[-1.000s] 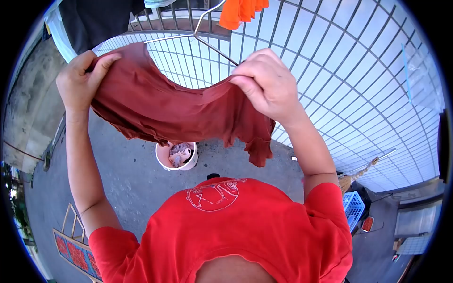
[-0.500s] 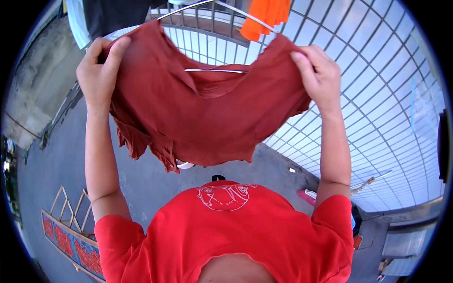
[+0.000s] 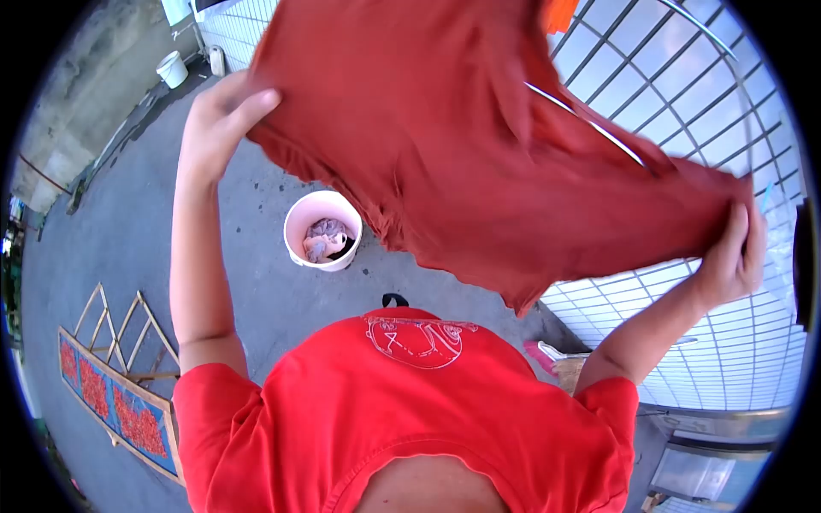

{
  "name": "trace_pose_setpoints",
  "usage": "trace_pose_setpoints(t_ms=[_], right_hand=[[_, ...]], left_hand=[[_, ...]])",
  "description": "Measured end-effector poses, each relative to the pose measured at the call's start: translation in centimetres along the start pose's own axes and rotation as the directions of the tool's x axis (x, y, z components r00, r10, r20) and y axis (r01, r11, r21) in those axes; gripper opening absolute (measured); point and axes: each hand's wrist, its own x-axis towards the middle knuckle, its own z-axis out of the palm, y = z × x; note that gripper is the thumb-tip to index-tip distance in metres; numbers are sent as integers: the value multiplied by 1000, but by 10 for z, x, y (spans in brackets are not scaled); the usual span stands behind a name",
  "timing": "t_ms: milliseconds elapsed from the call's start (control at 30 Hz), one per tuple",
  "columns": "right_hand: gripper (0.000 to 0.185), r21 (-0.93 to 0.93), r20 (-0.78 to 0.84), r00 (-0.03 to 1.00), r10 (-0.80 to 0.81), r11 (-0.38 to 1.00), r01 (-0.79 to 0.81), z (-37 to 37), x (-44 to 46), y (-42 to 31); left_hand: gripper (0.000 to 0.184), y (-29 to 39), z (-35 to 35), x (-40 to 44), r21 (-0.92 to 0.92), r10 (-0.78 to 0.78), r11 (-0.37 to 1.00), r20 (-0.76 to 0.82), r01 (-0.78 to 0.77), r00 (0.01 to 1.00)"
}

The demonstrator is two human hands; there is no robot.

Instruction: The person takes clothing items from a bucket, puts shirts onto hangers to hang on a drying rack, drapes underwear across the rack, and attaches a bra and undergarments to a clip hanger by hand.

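A rust-red shirt (image 3: 428,145) is stretched out in front of me, tilted, its right side lower than its left. My left hand (image 3: 224,124) is closed on its left edge, thumb toward me. My right hand (image 3: 734,252) grips the far right end of the fabric. The thin metal bar of a hanger (image 3: 586,124) shows across the neck opening. The top of the shirt runs out of view. Below it on the ground stands a pale pink bucket (image 3: 321,205) with crumpled cloth (image 3: 325,241) inside.
White tiled wall (image 3: 616,316) rises close on the right, with a broom (image 3: 569,372) at its foot. On the left stands a wooden frame (image 3: 120,342) bearing trays of small red pieces (image 3: 137,423). A white bucket (image 3: 172,70) is farther back. Orange cloth (image 3: 560,15) hangs above.
The shirt has swung from level to a slant, its right end moving right and down with my right hand. My left hand shifted slightly right and down. The pink bucket has come into fuller view.
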Motion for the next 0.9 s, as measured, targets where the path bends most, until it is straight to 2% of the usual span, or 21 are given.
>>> trace_pose_setpoints(t_ms=[33,67,100,133,167,200,233,267,300,333,367,400,433,500,567,600,633,700,767,833,900], right_hand=[[14,129,-75,991,108,987,-98,-5,-8,8],[15,162,-71,996,47,986,-35,4,-16,38],[14,-124,100,995,0,992,12,9,-14,42],[13,-250,185,982,46,968,2,1,-14,34],[13,-367,244,966,83,930,13,-2,-9,30],[12,-377,248,969,-15,920,111,-13,-11,29],[13,-289,211,977,-40,952,101,-23,-13,34],[14,-195,102,995,10,981,10,-33,-15,42],[15,-92,4,997,72,993,-72,-40,-20,50],[15,-72,-113,983,142,986,-151,-36,-25,57],[15,-165,-42,991,129,977,-134,-37,-24,54],[15,-219,-3,992,130,967,-127,-47,-24,52],[15,-269,17,992,122,956,-113,-56,-25,55],[15,-289,-46,991,127,948,-135,-71,-22,47],[15,-309,-123,987,105,941,-139,-90,-17,44],[15,-328,-164,981,107,931,-157,-98,-16,44],[15,-344,-201,973,111,922,-177,-108,-12,43],[18,-405,-212,970,117,893,-196,-121,-1,37],[17,-416,-265,956,128,879,-233,-116,5,22],[17,-406,-325,934,148,870,-279,-111,14,18],[14,-298,-282,892,353,852,-431,-108,17,12]], left_hand=[[36,-17,0,-5,-122,226,965,-76,-234,971],[32,-39,12,0,-55,79,995,0,-79,997],[27,-54,22,2,23,-97,995,79,95,992],[18,-51,30,10,284,-229,946,233,159,945],[18,-53,28,8,274,-221,949,239,153,946],[20,-56,19,13,178,-78,983,154,50,985],[23,-58,18,17,86,49,995,68,-55,996],[23,-43,24,14,-112,86,990,-36,-89,996],[26,-45,29,17,-78,206,974,-59,-211,977],[28,-51,40,26,-33,137,990,-6,-137,991],[30,-53,50,34,19,71,997,41,-72,997],[33,-51,50,34,264,99,959,13,-98,995],[33,-45,59,31,179,111,979,-77,-96,991],[34,-34,67,31,-68,90,993,-103,-97,991],[27,-42,81,29,-162,98,983,60,-87,993],[26,-45,101,24,-321,47,947,110,-9,993],[33,-40,123,16,-463,1,882,176,82,984],[62,-12,156,5,-309,228,948,469,-83,853],[82,15,195,1,-396,468,877,576,-272,670],[102,53,233,10,-520,501,840,628,-159,595],[107,95,261,21,-632,464,773,625,58,628]])
